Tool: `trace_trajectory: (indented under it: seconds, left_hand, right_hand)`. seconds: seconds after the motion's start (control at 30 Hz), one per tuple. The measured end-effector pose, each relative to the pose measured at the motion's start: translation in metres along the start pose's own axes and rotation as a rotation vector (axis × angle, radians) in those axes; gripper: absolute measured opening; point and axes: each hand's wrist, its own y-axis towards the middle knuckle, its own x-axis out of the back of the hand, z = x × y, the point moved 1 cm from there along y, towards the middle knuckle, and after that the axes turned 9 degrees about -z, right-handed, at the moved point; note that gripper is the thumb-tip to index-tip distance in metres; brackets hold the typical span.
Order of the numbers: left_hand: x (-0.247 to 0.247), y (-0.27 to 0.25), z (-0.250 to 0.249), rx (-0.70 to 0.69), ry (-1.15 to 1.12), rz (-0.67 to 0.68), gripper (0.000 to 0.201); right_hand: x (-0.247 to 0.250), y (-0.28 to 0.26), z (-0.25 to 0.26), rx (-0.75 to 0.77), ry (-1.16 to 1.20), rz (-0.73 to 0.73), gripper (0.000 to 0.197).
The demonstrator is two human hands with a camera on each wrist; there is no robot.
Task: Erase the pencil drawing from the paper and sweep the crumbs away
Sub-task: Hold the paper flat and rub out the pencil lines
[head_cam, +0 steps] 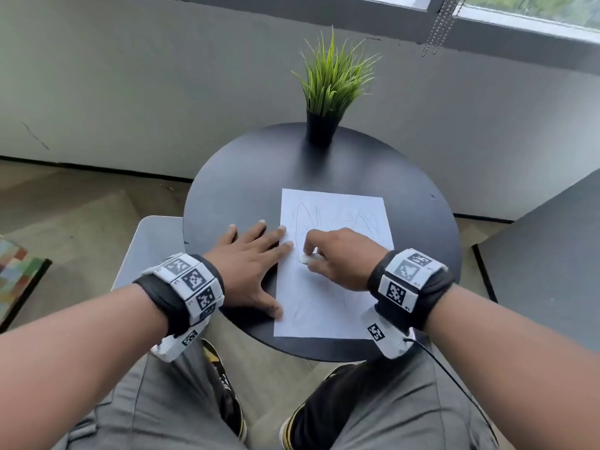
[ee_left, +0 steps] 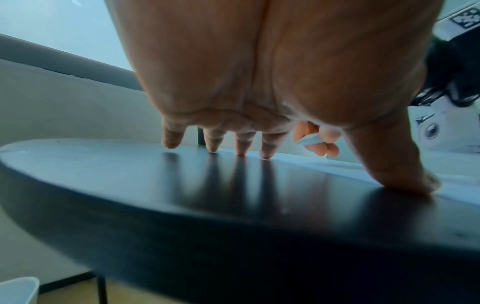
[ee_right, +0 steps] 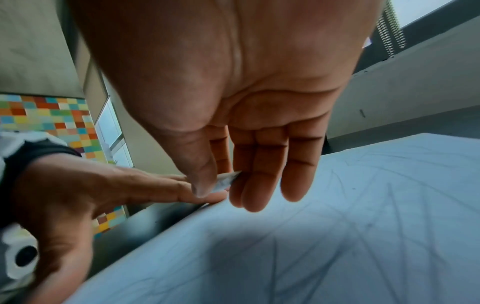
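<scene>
The left hand point(head_cam: 251, 264) lies flat on the round black bench point(head_cam: 246, 177), fingers spread and straight. Its index and middle fingertips and its thumb tip press on the left edge of the paper point(head_cam: 354, 203), while the other fingers rest on bare bench beside the sheet. It holds nothing; it pins the page.

The paper lies near the middle of the bench, long axis running away from the person, near edge close to the bench rim. Faint pencil lines point(head_cam: 303, 219) show across its far part, and more strokes point(head_cam: 300, 311) near the front left. No crumbs can be made out on the sheet.

Just right of the left fingertips, the right hand point(head_cam: 337, 256) hovers low over the left-centre of the page, thumb and fingers pinched on a small white eraser point(head_cam: 306, 258). From the right wrist view the eraser point(ee_right: 226, 181) sits between thumb tip and forefingers; whether it touches the sheet cannot be told.

The step in hand looks like rubbing out the marks, with a good deal of drawing left. The relation that matters: the remaining lines lie both beyond the eraser, toward the plant point(head_cam: 334, 79), and nearer the person. Strokes along the page's long axis would likely reach both. The right hand is the nearer one. Since the left hand holds only the left edge, rubbing toward it would be likelier to buckle the sheet than rubbing away from it.
</scene>
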Motion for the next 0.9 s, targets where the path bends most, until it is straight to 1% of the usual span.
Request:
trace_trajectory:
  seconds: [0.07,0.13,0.17,0.2,0.23,0.27,0.3,0.4,0.43,0.47,0.5,0.53,0.57,0.6,0.67,0.7,0.73,0.77,0.8,0.83,0.87,0.9]
  left_hand:
    - [0.002,0.005,0.001,-0.012,0.007,0.025,0.130]
    - [0.006,0.007,0.002,-0.023,0.015,0.049,0.131]
    - [0.007,0.008,0.002,-0.034,0.029,0.053,0.130]
    - [0.008,0.009,0.001,-0.045,0.046,0.054,0.129]
    - [0.009,0.010,0.001,-0.053,0.060,0.057,0.129]
    - [0.010,0.011,0.001,-0.056,0.069,0.062,0.128]
    - [0.011,0.012,0.001,-0.056,0.072,0.071,0.128]
    - [0.015,0.016,0.000,-0.058,0.084,0.095,0.131]
    - [0.016,0.017,-0.002,-0.054,0.085,0.111,0.132]
    - [0.016,0.018,-0.003,-0.050,0.085,0.129,0.133]
    - [0.017,0.018,-0.004,-0.047,0.085,0.142,0.133]
    - [0.017,0.018,-0.004,-0.045,0.087,0.149,0.132]
    - [0.018,0.017,-0.005,-0.045,0.090,0.151,0.132]
    - [0.018,0.017,-0.005,-0.045,0.091,0.150,0.132]
    - [0.018,0.018,-0.005,-0.048,0.106,0.139,0.133]
    - [0.018,0.018,-0.005,-0.051,0.113,0.139,0.133]
    - [0.018,0.018,-0.005,-0.053,0.117,0.139,0.133]
    - [0.018,0.019,-0.005,-0.055,0.120,0.140,0.133]
    - [0.018,0.018,-0.006,-0.057,0.122,0.144,0.132]
    - [0.018,0.018,-0.006,-0.059,0.124,0.144,0.132]
    - [0.018,0.018,-0.006,-0.060,0.128,0.142,0.131]
    - [0.018,0.019,-0.006,-0.056,0.128,0.141,0.131]
  right_hand:
    - [-0.004,0.012,-0.001,0.011,-0.116,-0.032,0.022]
    - [-0.011,0.009,0.003,0.073,-0.182,-0.053,0.018]
    - [-0.015,0.002,0.008,0.133,-0.199,-0.027,0.016]
    - [-0.018,-0.007,0.015,0.216,-0.203,0.030,0.014]
    - [-0.020,-0.015,0.021,0.299,-0.202,0.091,0.016]
    - [-0.018,-0.018,0.024,0.346,-0.209,0.136,0.018]
    - [-0.013,-0.013,0.022,0.341,-0.219,0.135,0.020]
    - [-0.001,0.013,-0.002,0.200,-0.205,-0.014,0.017]
    - [-0.005,0.013,-0.004,0.186,-0.203,-0.045,0.014]
    - [-0.012,0.007,0.002,0.222,-0.211,-0.033,0.010]
    - [-0.021,-0.002,0.010,0.280,-0.220,0.025,0.012]
    - [-0.027,-0.012,0.017,0.367,-0.235,0.112,0.018]
    - [-0.029,-0.015,0.017,0.413,-0.233,0.176,0.020]
    - [-0.023,-0.011,0.016,0.392,-0.237,0.177,0.015]
    - [-0.005,0.013,0.001,0.226,-0.222,0.052,0.007]
    - [0.000,0.021,-0.008,0.170,-0.220,0.004,0.007]
    - [-0.002,0.021,-0.009,0.180,-0.222,-0.019,0.010]
    - [-0.005,0.015,-0.002,0.232,-0.219,-0.003,0.009]
    - [-0.012,0.005,0.012,0.303,-0.215,0.053,0.008]
    - [-0.019,-0.006,0.021,0.378,-0.206,0.135,0.012]
    - [-0.022,-0.011,0.023,0.410,-0.204,0.202,0.013]
    - [-0.017,-0.006,0.022,0.372,-0.206,0.206,0.012]
